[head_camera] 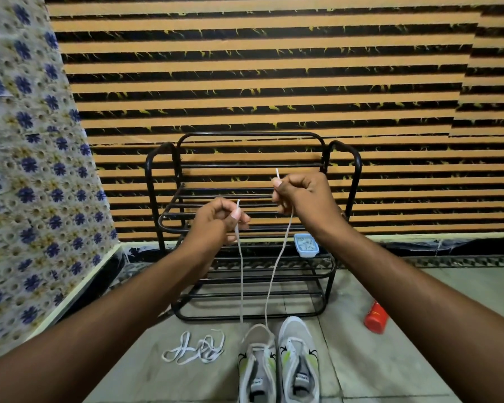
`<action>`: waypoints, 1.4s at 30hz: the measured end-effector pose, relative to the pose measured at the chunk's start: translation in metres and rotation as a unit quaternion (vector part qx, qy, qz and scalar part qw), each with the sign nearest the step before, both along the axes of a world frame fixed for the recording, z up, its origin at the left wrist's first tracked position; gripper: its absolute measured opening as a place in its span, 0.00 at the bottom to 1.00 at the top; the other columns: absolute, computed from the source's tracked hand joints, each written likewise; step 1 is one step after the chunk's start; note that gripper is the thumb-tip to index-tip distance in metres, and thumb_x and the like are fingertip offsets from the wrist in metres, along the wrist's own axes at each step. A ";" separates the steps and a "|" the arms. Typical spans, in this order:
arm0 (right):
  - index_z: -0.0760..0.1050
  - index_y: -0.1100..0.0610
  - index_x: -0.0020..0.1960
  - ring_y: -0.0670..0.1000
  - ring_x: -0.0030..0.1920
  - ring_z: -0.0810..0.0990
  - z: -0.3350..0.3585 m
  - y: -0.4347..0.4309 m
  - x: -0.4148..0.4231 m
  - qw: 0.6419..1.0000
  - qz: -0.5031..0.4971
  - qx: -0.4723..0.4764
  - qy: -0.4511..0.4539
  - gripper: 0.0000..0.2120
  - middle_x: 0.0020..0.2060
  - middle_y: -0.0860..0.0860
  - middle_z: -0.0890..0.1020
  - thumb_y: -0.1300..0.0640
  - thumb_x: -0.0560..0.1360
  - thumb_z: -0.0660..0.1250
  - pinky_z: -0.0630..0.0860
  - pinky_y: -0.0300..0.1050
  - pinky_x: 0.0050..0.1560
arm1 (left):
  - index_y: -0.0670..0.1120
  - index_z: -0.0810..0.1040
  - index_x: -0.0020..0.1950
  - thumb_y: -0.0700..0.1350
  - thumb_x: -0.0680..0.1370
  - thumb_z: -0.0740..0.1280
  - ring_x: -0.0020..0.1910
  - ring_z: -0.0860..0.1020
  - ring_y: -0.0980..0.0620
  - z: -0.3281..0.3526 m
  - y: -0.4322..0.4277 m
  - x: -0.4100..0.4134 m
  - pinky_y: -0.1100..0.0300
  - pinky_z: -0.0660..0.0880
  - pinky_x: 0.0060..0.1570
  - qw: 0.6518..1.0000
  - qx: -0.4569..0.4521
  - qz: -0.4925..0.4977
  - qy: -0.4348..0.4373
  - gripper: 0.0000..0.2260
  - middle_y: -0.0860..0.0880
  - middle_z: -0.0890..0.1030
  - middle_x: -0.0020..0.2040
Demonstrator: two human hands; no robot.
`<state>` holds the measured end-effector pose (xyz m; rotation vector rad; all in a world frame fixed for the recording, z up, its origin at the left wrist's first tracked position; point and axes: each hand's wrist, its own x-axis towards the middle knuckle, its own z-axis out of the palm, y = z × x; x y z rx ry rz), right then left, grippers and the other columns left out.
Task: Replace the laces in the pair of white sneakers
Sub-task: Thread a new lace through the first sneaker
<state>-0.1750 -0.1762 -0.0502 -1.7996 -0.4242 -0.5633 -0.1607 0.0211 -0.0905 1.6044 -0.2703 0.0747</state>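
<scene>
pair of white sneakers on the tiled floor (390, 373), side by side and touching, just in front of a black metal shoe rack (150, 184). toes point away from the person, toward the rack; heels nearest the camera. long axes run near to far, roughly parallel.

left sneaker (258, 365): a white lace (241, 274) comes out near its toe end in two strands, both rising clear of the shoe. one strand runs almost straight up, the other leans to the right as it climbs. right sneaker (298, 359): lacing state unclear from here.

left hand (216, 219): fingers curled in, thumb and forefinger pinching the upright strand, tip poking out above. right hand (300, 196): clenched the same way on the leaning strand, held higher and further off, tip standing above the knuckles.

loose lace (195, 349) lies tangled on the floor left of the shoes. small light blue tray (306, 245) sits on the rack. red bottle (376, 317) on the floor to the right, well apart.
</scene>
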 end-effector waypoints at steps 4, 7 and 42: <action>0.80 0.56 0.39 0.46 0.25 0.77 -0.035 -0.012 0.006 0.996 -0.016 -0.069 0.052 0.16 0.25 0.49 0.78 0.52 0.82 0.64 0.73 0.42 0.30 | 0.43 0.75 0.53 0.40 0.85 0.61 0.41 0.83 0.49 -0.017 0.011 0.000 0.58 0.81 0.40 0.999 0.039 -0.027 -0.014 0.04 0.47 0.81 0.43; 0.81 0.52 0.37 0.40 0.31 0.78 -0.066 -0.019 0.012 0.987 -0.052 -0.139 0.067 0.16 0.27 0.45 0.80 0.50 0.81 0.65 0.72 0.41 0.36 | 0.42 0.78 0.53 0.40 0.84 0.64 0.34 0.76 0.54 -0.045 0.014 0.001 0.63 0.75 0.32 0.992 0.123 -0.023 -0.018 0.04 0.47 0.78 0.40; 0.79 0.53 0.51 0.57 0.58 0.74 -0.373 0.072 -0.025 0.868 -0.111 -0.404 0.266 0.13 0.49 0.54 0.78 0.56 0.75 0.56 0.68 0.50 0.66 | 0.46 0.63 0.49 0.41 0.79 0.61 0.48 0.80 0.34 -0.336 -0.017 0.051 0.49 0.72 0.42 0.845 0.529 0.010 0.075 0.06 0.36 0.81 0.47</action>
